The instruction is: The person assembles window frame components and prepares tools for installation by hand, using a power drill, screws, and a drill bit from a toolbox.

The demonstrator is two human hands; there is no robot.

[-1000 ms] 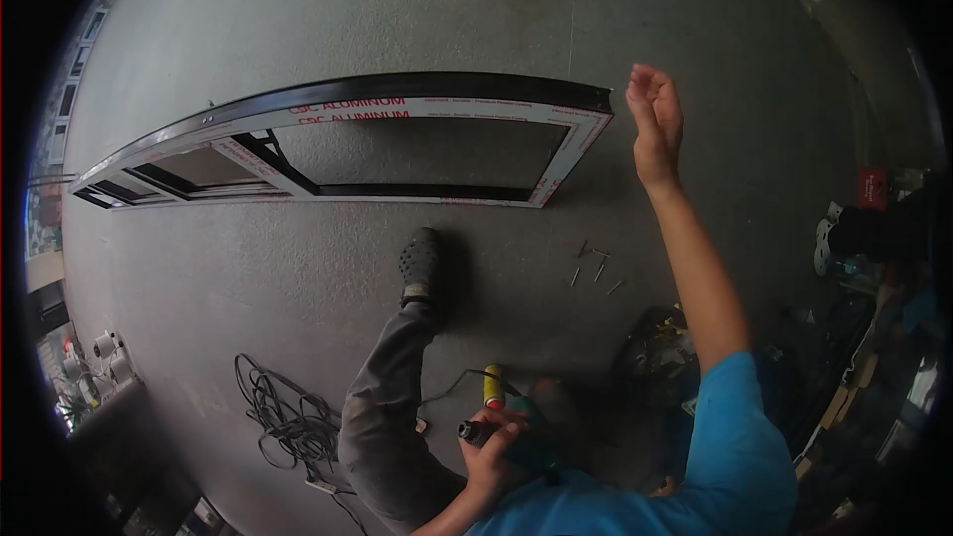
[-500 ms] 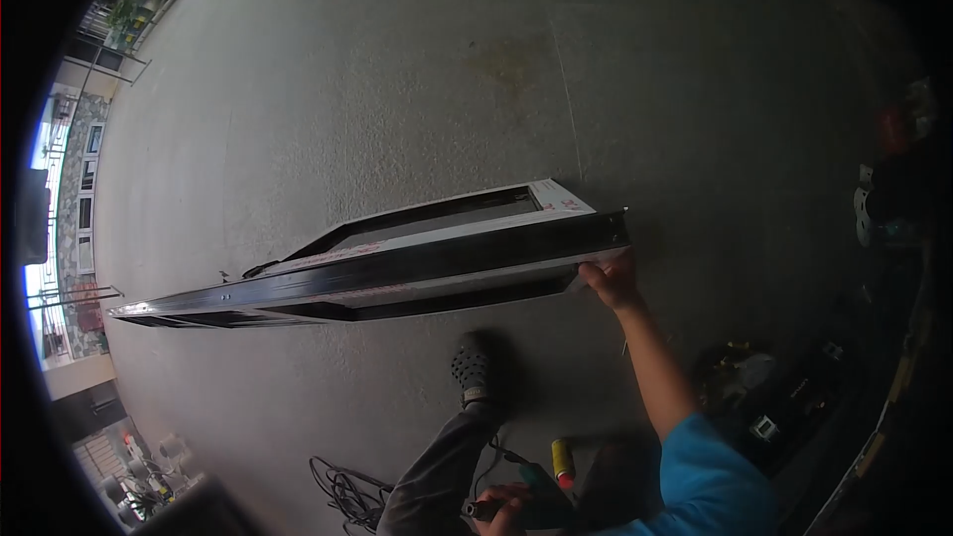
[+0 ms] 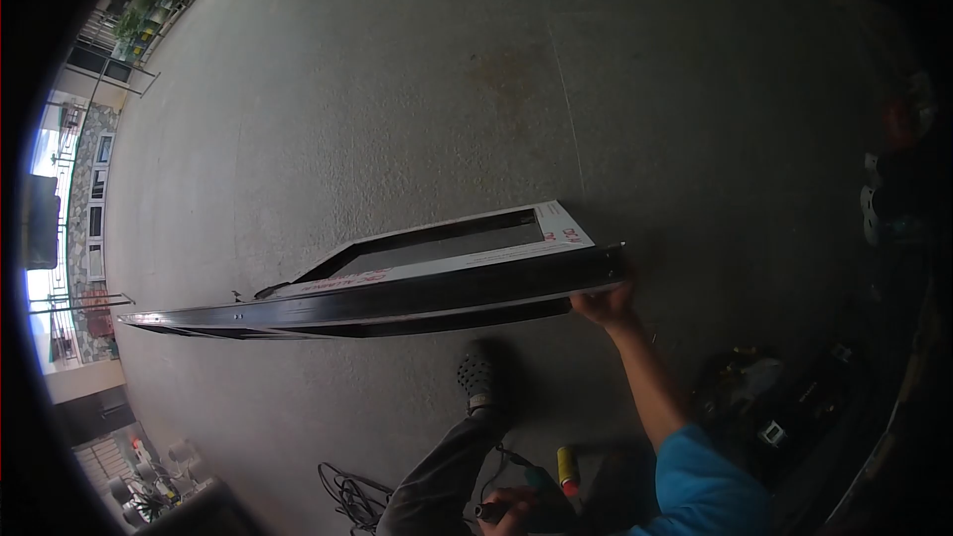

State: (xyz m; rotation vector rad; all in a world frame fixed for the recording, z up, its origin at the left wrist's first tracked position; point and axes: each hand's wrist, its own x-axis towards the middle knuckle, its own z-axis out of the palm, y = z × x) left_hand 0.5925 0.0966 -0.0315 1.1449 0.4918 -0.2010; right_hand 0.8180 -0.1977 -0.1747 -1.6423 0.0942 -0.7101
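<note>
A long black metal frame [image 3: 447, 278] with openings, like a door or window frame, stretches from the far left to my right hand [image 3: 606, 303]. White film with red print [image 3: 571, 228] covers part of its upper face. My right hand, at the end of a blue sleeve, is closed around the frame's near right end; some fingers are hidden behind it. At the bottom edge, my left hand [image 3: 511, 508] is wrapped around a corded power drill [image 3: 544, 489] with a dark nose pointing left. Much of the drill is in shadow.
A yellow can [image 3: 567, 465] with a red end stands beside the drill. Coiled black cable [image 3: 347, 496] lies left of my leg [image 3: 437, 467]. Dark tool cases or bags [image 3: 809, 402] sit at right on the concrete floor [image 3: 417, 119]. Buildings [image 3: 94, 199] line the far left.
The frame's right end sits slightly lower in view and has tilted, showing more of the printed upper face and less of the lower opening. Both hands keep their grip.
</note>
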